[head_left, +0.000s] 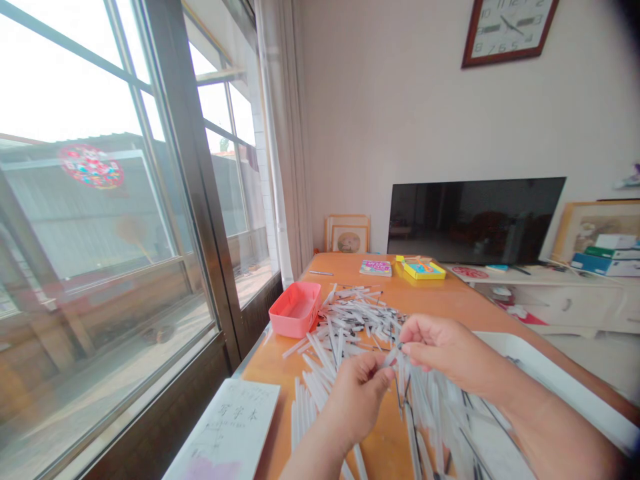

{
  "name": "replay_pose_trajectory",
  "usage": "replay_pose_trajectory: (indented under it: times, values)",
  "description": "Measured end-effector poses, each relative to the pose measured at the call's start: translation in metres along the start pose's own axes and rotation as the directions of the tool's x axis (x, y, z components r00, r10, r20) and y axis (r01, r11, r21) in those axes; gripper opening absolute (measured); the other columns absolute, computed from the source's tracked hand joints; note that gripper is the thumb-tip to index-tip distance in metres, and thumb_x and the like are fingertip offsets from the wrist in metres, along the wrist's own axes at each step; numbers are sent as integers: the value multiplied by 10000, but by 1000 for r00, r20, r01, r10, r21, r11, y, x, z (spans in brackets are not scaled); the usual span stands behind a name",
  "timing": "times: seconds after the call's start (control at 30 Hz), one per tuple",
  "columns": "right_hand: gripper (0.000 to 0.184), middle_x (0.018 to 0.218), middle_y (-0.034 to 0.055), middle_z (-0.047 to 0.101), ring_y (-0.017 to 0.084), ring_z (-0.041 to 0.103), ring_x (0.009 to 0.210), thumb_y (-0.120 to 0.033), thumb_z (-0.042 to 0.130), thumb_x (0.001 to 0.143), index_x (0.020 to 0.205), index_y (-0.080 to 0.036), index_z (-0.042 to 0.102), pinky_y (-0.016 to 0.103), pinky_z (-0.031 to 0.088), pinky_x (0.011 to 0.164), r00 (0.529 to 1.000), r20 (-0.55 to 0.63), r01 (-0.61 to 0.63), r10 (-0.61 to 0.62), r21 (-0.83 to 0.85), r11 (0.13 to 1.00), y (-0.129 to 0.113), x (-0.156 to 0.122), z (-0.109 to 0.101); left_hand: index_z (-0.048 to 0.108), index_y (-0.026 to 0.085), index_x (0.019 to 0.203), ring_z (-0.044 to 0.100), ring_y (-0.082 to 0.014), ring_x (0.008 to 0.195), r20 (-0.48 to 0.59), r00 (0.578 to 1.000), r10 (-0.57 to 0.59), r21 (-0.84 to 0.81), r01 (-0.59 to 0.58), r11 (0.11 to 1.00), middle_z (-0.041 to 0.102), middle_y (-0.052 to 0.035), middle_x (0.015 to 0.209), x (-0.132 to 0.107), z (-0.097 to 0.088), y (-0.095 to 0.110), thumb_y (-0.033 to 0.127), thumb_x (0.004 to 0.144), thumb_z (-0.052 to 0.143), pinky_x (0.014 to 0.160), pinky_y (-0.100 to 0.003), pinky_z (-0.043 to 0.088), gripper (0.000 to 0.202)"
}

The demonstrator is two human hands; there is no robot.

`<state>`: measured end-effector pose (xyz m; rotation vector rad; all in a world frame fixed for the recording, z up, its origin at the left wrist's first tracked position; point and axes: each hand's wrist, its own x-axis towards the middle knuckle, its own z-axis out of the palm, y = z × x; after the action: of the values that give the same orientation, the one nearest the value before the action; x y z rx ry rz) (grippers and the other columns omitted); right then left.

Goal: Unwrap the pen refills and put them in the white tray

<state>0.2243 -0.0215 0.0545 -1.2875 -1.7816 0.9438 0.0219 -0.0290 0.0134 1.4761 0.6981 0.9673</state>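
My left hand (361,393) is closed around a short, translucent whitish tube (391,358) that looks like a pen barrel. The fingertips of my right hand (443,347) pinch together at the tube's far end, where a small dark part shows; its exact kind is too small to tell. Beyond both hands, a loose heap of similar clear tubes and thin dark sticks (357,313) spreads over the wooden table (390,440). More tubes (310,407) lie to the left of my left hand, and another bunch (430,407) lies below my right forearm.
A pink-red plastic bin (296,313) stands left of the heap. At the near left lies a notebook (225,427). A white tray (540,360) sits on the right, partly behind my forearm. A booklet (375,269), yellow box (425,272) and pen (321,273) lie at the far end.
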Motion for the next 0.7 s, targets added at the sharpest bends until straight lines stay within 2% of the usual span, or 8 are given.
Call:
replay_pose_trajectory:
  times: [0.13,0.33,0.47,0.7]
  values:
    - [67,724,-27,621,127,560,684,-241,607,838,880,-194,629,221,431,599,1000,5,13,-13,-32,999,1,-1,1,673,150,757,323,-119,656,8,1000,-3,33,3,999,446,29,678,0,-1,-3,380,845,654,628,-253,262,246]
    - [63,701,-29,608,118,535,651,-228,580,840,867,-197,628,216,393,571,1000,15,7,-6,-77,997,-1,-3,1,698,153,822,349,-126,672,8,1000,-5,51,5,999,466,21,696,1,-1,-6,449,838,665,639,-255,277,298]
    - [77,702,-16,625,126,547,642,-245,586,830,869,-191,624,221,409,558,999,34,-20,22,-54,998,1,-2,0,700,155,823,357,-131,672,19,1000,-2,55,1,998,468,17,693,1,-1,-5,498,825,672,639,-256,285,344]
    - [142,717,-9,640,132,574,650,-284,597,837,931,-189,644,226,441,561,995,82,-49,48,3,999,0,-5,-3,669,153,770,364,-142,687,73,997,36,96,-43,994,455,5,696,-1,-1,-3,493,866,625,660,-265,297,356]
